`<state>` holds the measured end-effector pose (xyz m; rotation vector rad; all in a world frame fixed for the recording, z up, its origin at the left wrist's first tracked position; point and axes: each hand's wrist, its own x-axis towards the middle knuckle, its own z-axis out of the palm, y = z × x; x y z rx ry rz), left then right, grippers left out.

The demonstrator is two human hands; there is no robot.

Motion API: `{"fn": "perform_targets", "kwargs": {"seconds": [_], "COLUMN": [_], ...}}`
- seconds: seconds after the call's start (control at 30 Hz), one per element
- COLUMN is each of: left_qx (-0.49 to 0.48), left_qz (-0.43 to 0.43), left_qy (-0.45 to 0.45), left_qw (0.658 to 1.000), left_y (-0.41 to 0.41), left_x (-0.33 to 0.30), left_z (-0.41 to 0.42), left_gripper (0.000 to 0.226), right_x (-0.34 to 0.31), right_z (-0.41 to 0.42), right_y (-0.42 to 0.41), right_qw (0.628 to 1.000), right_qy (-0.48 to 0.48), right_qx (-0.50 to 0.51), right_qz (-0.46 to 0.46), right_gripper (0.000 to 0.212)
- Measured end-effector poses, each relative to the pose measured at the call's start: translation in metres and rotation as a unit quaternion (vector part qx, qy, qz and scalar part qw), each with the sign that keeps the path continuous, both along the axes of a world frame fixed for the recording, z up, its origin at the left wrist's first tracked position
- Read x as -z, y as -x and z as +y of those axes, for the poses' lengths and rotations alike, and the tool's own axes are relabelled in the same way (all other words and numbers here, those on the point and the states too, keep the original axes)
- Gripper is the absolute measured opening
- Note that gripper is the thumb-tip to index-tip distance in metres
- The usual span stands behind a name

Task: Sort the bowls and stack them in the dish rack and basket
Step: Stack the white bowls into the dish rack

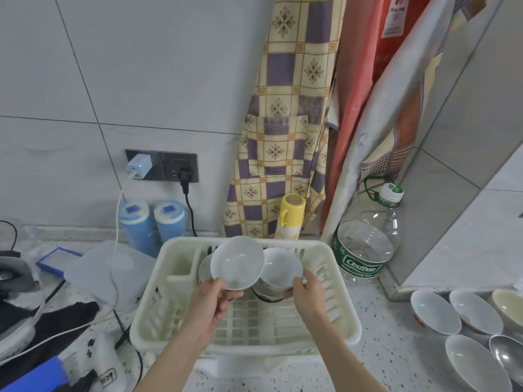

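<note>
Approx. midway: left grip [215, 295] pinches a white bowl [237, 262] above the dish rack [243, 321], right grip [304, 290] clasps a racked bowl [280, 268] beside it; five bowls [435, 311] wait on desk, right of grips.

Both bare arms reach forward, left hand [210, 299] and right hand [307, 295] each with fingers curled, gripping.

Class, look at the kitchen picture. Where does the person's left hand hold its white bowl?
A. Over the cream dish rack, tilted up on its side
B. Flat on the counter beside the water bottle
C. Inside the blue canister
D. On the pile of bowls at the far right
A: the left hand grips the white bowl by its lower rim, tilted, over the dish rack.
</note>
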<state>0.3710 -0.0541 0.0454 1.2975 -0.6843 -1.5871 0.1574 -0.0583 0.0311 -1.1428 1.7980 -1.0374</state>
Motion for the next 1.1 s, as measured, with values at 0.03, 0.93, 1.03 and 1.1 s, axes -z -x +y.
{"fn": "perform_targets", "kwargs": {"seconds": [0.03,0.93,1.03,1.1], "left_qx": [0.003,0.092,0.109,0.118], "left_qz": [-0.003,-0.042,-0.052,-0.068], "left_qy": [0.003,0.015,0.014,0.011], "left_qw": [1.000,0.995,0.993,0.991], "left_y": [0.000,0.026,0.026,0.027], "left_x": [0.001,0.006,0.007,0.008], "left_z": [-0.003,-0.033,-0.033,-0.033], "left_gripper": [0.024,0.023,0.022,0.021], "right_x": [0.002,0.025,0.029,0.029], "right_z": [-0.001,-0.015,-0.016,-0.016], "right_y": [0.000,0.004,0.005,0.005], "right_qw": [1.000,0.999,0.999,0.999], "right_qy": [0.001,-0.008,-0.017,-0.030], "right_qx": [-0.001,-0.017,-0.012,-0.013], "right_qz": [0.002,-0.035,-0.026,-0.024], "right_gripper": [0.041,0.038,0.034,0.035]}}
